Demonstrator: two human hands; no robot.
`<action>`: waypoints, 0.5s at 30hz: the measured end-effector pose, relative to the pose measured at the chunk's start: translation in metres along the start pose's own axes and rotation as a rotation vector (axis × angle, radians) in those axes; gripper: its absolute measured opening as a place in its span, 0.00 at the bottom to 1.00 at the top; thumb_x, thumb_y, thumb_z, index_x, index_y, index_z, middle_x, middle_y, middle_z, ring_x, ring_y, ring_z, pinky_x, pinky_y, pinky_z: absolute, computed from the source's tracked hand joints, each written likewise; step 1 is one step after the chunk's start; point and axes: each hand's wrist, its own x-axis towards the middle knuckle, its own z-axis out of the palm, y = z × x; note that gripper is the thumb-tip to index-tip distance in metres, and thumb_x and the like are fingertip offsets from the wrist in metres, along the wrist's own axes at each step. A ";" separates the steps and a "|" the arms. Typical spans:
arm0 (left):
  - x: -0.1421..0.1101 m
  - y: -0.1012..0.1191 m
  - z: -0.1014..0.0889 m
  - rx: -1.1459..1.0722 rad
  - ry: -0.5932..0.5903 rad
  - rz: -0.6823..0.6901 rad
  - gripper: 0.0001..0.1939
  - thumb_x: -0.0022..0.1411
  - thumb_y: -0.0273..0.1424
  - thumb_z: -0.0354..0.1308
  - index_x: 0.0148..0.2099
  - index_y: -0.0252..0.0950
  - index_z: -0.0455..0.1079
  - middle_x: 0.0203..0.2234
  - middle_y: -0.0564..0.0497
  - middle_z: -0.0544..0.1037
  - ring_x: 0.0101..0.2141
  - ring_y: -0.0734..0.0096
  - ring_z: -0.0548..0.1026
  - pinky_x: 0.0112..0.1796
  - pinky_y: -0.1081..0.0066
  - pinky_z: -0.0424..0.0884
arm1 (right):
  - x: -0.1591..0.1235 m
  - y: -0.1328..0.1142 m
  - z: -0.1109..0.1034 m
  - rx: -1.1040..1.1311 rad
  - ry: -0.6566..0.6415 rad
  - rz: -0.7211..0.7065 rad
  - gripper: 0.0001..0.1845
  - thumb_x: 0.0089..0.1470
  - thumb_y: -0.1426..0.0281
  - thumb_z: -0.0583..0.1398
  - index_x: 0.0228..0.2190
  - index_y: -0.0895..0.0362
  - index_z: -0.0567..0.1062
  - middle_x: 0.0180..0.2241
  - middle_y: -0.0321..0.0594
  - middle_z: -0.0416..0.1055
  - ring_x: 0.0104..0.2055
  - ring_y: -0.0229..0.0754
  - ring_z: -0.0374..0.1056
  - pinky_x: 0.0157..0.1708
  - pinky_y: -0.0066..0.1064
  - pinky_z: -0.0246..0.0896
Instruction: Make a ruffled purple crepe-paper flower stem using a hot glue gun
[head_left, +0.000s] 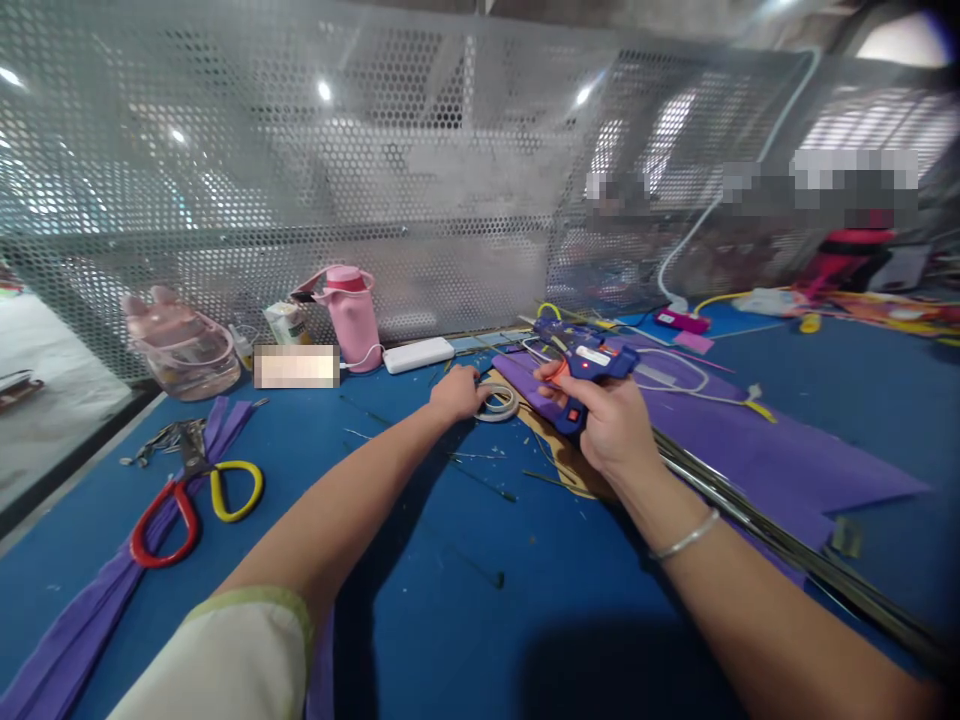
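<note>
Glue gun [600, 358], blue with a bit of orange, is up in the right hand [619, 425], over the near edge of some purple sheets [720, 430]. The right fingers are curled round it. That grip probably lets one hand bear all its weight and hold it off the tabletop [442, 560]. A tiny red light shows on its side. A white cord [701, 390] loops behind it, but I can't tell if the two are joined.

The left hand [456, 395] is low, at the side of a flat roll of tape [511, 406]. Its fingers are bent there, but I can't tell if they grip the roll or just touch it. The arm reaches far forward, likely because the roll lies far off. The roll lies flat, so it should not roll away.

Near the right arm is a bunch of long thin sticks [720, 500], laid across the purple sheets, side by side, maybe to make them easy to pick from.

Over on the left, scissors [193, 462] with one red and one yellow handle lie on a purple strip [90, 630]. Farther back, a pink bottle [354, 325] stands by a white box [420, 354], close to the wall full of holes [480, 190], perhaps to be out of the way.
</note>
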 end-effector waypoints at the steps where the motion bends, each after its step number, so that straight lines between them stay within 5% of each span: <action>1: -0.001 0.003 0.000 0.014 0.009 0.003 0.18 0.65 0.36 0.55 0.54 0.34 0.65 0.50 0.44 0.70 0.45 0.61 0.72 0.44 0.56 0.72 | -0.001 0.000 0.000 0.001 -0.001 -0.002 0.05 0.46 0.69 0.62 0.29 0.55 0.74 0.32 0.40 0.74 0.37 0.46 0.73 0.37 0.38 0.70; 6: -0.005 0.008 -0.003 0.100 -0.061 0.015 0.16 0.65 0.35 0.55 0.53 0.35 0.66 0.49 0.45 0.71 0.45 0.62 0.73 0.44 0.58 0.72 | 0.000 0.002 -0.003 -0.049 0.011 -0.049 0.04 0.47 0.69 0.62 0.30 0.54 0.74 0.34 0.41 0.74 0.37 0.47 0.72 0.37 0.38 0.71; 15: -0.022 -0.051 -0.047 0.291 -0.054 -0.204 0.18 0.65 0.35 0.56 0.54 0.34 0.65 0.49 0.44 0.71 0.45 0.62 0.73 0.43 0.57 0.72 | 0.008 0.000 -0.007 -0.031 0.240 -0.110 0.07 0.43 0.71 0.63 0.29 0.55 0.73 0.29 0.33 0.73 0.34 0.40 0.71 0.26 0.26 0.68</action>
